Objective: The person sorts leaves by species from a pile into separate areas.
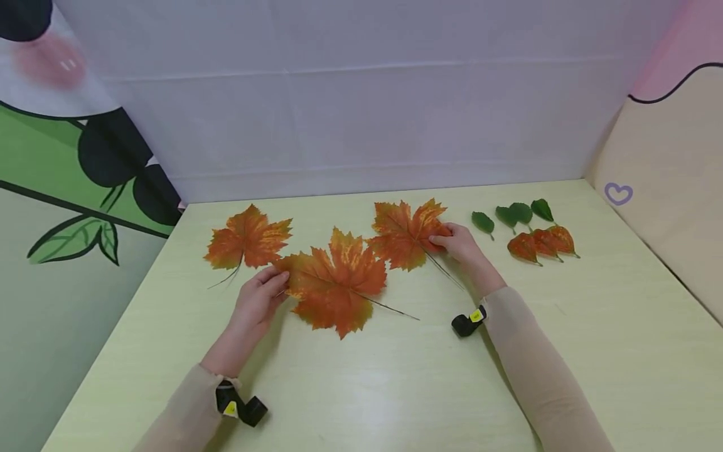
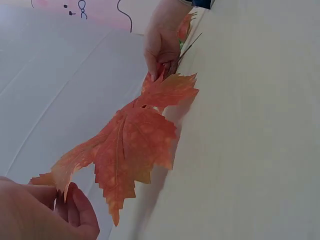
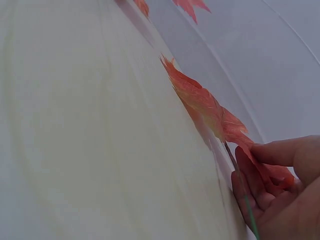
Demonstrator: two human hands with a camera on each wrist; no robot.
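Note:
Between thumb and fingers, my left hand (image 1: 261, 300) pinches the left edge of a large orange maple leaf (image 1: 339, 282), whose thin stem points right. In the left wrist view this leaf (image 2: 135, 145) is held up off the table and slopes. My right hand (image 1: 460, 243) pinches the right edge of a second orange maple leaf (image 1: 403, 232), farther back; the right wrist view shows the thumb over that leaf (image 3: 200, 102) and fingers beneath. A third maple leaf (image 1: 248, 238) lies at the back left, touched by neither hand.
Several small green leaves (image 1: 521, 213) lie at the back right, with three small orange-red leaves (image 1: 543, 243) just in front. The pale table (image 1: 361, 389) meets a white cloth backdrop (image 1: 361, 125). Printed panels (image 1: 666, 157) stand at both sides.

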